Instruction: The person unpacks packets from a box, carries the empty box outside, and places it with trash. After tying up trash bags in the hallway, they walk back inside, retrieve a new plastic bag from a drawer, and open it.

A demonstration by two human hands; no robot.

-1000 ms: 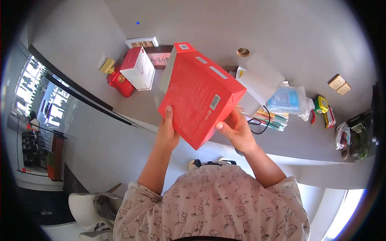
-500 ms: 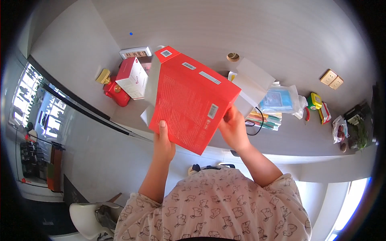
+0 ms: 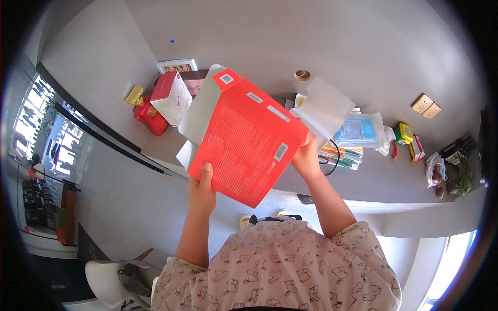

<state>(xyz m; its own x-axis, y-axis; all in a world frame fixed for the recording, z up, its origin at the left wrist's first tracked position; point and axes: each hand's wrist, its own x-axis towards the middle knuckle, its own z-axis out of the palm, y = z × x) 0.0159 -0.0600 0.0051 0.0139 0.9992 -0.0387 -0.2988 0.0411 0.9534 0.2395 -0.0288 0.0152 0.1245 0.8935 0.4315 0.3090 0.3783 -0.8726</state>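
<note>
A red cardboard box [image 3: 244, 145] with white stickers and small print is held up, tilted, in front of me above the desk edge. At its left end, whitish flaps [image 3: 201, 111] stand open. My left hand [image 3: 204, 189] grips the lower left edge, thumb flat on the red face and fingers hidden behind. My right hand [image 3: 307, 158] holds the right edge, its fingers partly hidden by the box. Whether anything is inside the box cannot be seen.
On the desk [image 3: 394, 179] behind are a white-and-red box [image 3: 173, 98], a red telephone-like object [image 3: 150, 119], a pale upright sheet [image 3: 327, 106], a blue plastic-wrapped pack [image 3: 358, 129], a stack of papers [image 3: 345, 158], a black cable [image 3: 338, 155] and a tape measure [image 3: 403, 133]. A white chair [image 3: 106, 282] stands lower left.
The box has shifted slightly down and turned, so more of its pale left flap shows. My right hand has moved up along the right edge; both hands keep hold.
</note>
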